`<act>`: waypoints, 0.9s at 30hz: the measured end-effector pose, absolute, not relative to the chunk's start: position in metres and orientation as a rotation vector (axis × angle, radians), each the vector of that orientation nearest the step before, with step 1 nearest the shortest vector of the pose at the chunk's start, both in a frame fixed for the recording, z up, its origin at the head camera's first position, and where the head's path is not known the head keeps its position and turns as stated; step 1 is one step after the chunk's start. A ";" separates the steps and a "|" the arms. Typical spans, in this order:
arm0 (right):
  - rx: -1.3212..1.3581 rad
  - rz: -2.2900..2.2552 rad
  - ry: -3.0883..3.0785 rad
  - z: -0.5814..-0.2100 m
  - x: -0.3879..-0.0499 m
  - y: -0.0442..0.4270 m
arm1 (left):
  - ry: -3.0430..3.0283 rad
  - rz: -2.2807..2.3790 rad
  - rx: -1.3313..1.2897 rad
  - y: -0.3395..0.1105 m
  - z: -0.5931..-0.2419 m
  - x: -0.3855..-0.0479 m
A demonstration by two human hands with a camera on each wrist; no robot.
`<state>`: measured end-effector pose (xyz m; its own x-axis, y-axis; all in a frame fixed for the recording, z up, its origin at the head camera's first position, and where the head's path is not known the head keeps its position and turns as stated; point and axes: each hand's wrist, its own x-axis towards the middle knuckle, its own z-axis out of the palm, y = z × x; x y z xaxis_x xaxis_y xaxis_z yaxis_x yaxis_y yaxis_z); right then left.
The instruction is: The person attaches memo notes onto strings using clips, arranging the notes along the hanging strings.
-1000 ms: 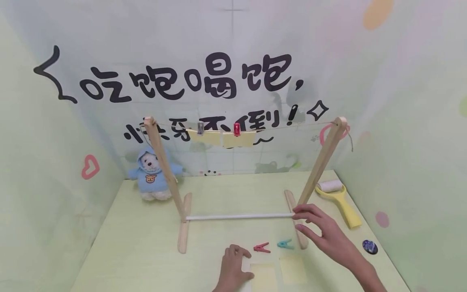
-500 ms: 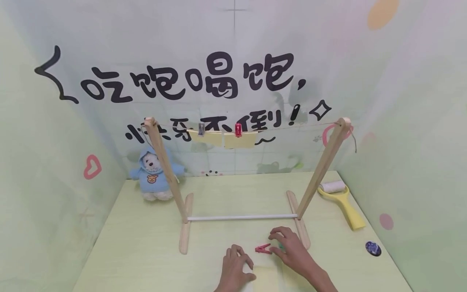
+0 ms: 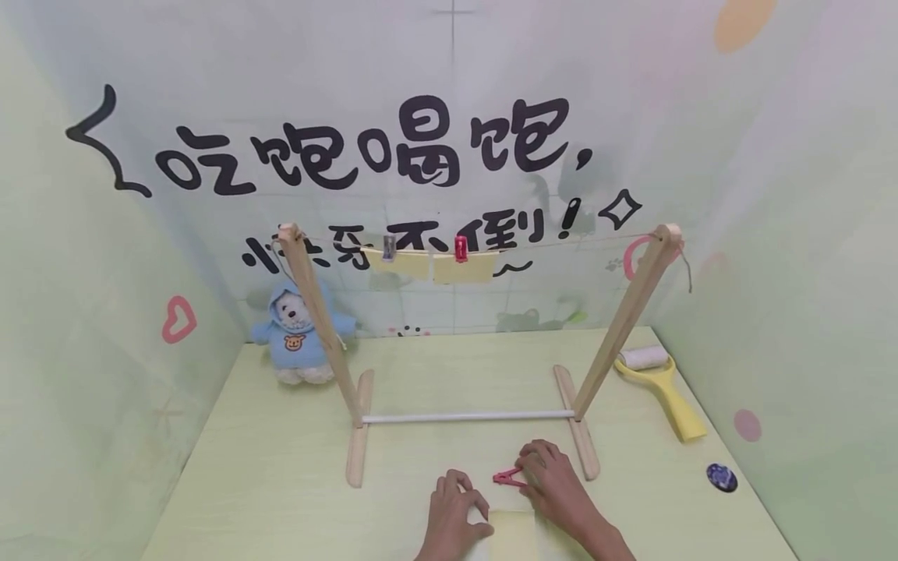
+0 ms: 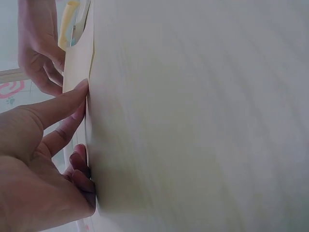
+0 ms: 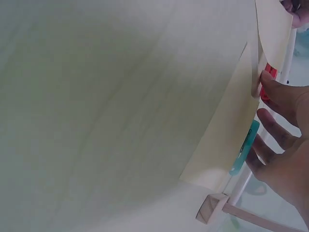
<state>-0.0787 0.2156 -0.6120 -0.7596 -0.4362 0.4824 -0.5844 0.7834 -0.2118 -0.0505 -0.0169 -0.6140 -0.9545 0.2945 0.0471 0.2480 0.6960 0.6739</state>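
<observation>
My left hand [image 3: 452, 514] pinches the edge of a yellow paper sheet [image 3: 512, 538] between thumb and fingers. In the right wrist view this sheet is raised off the table and slightly bent. My right hand [image 3: 557, 491] has its thumb and fingers on the handle end of a red clothespin [image 3: 503, 477], just beyond the sheet. A teal clothespin [image 5: 245, 147] lies under the right hand's other fingers in the right wrist view, beside a second yellow sheet [image 5: 222, 130]. The right hand hides both of these in the head view.
A wooden stand [image 3: 620, 327] with a white crossbar [image 3: 466, 417] stands behind my hands. From its string hang two yellow sheets [image 3: 466, 270], held by a grey clip [image 3: 389, 248] and a red clip [image 3: 461, 248]. A plush toy [image 3: 298, 343], lint roller [image 3: 673, 401] and dark blue disc [image 3: 722, 477] surround it.
My right hand has come from the stand's right foot leftward and down to the red clothespin, covering the teal one. My left hand has stayed at the sheet's edge.
</observation>
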 end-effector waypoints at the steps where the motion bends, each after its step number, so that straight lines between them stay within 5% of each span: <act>1: 0.763 0.496 -2.559 -0.612 -0.079 0.215 | 2.840 1.106 0.455 -0.017 -0.614 -0.051; 16: 0.739 0.626 -2.460 -0.615 -0.080 0.217 | 2.913 1.111 0.497 -0.016 -0.624 -0.048; 27: 0.686 1.121 -2.450 -0.594 -0.079 0.221 | 2.736 1.256 0.393 -0.020 -0.614 -0.053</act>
